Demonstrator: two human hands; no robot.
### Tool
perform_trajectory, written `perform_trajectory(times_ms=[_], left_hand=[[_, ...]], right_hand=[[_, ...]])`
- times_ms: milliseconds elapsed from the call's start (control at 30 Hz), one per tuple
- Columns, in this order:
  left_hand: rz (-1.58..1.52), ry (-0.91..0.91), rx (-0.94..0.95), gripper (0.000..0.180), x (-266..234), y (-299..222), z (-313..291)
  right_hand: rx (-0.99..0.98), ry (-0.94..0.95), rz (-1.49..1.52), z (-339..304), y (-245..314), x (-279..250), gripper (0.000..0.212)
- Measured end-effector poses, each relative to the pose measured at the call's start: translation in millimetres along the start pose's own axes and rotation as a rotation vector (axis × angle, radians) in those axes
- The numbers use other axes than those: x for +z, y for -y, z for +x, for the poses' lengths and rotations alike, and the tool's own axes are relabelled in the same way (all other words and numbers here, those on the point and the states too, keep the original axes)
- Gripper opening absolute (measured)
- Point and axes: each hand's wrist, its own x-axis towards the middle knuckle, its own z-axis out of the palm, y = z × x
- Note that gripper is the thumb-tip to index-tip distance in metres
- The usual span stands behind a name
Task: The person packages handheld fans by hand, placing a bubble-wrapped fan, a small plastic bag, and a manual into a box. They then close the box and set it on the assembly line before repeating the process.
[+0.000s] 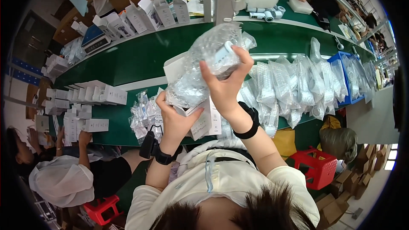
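Above the green desk (pixel 140 59), the right hand (pixel 226 87) grips a bubble-wrapped white device (pixel 213 57); the left hand (pixel 177 119) pinches the white box (pixel 202 121) just below it.

**Count of the things**

There is one bubble bag (pixel 213 59) in two hands: the left hand (pixel 174 117) and the right hand (pixel 226 87). Two red stools: one (pixel 314 167) at right, one (pixel 100 208) at left. One blue bin (pixel 341 59). About seven open white boxes (pixel 145 15) stand in a row.
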Motion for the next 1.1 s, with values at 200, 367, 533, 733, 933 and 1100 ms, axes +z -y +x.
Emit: perform_trajectory(times_ms=[200, 367, 533, 733, 933, 1100], left_hand=[[0.35, -0.116, 0.457, 0.078, 9.8, -4.8, 5.1], [0.078, -0.081, 0.404, 0.073, 13.9, -12.9, 22.3], [-0.029, -0.085, 0.371, 0.073, -10.7, 1.2, 11.6], [0.01, -0.084, 0.274, 0.074, -59.3, 25.0, -54.7], [-0.185, -0.117, 0.226, 0.072, -86.9, 25.1, -66.9], [-0.26, -0.188, 0.25, 0.068, -103.3, 25.7, -52.2]], right_hand=[[-0.025, 0.064, 0.002, 6.1, 0.0, -5.8, 0.059], [-0.04, 0.611, 0.037, 15.7, 0.4, -26.8, 0.038], [-0.141, 0.781, 0.247, 13.0, -18.7, -43.9, 0.04], [0.402, 0.98, 0.085, 1.2, -65.4, 18.1, 0.019], [0.102, 1.866, -0.481, -74.3, -76.9, 206.6, 0.038], [-0.35, 1.724, -0.256, -181.4, -157.4, 265.6, 0.043]])
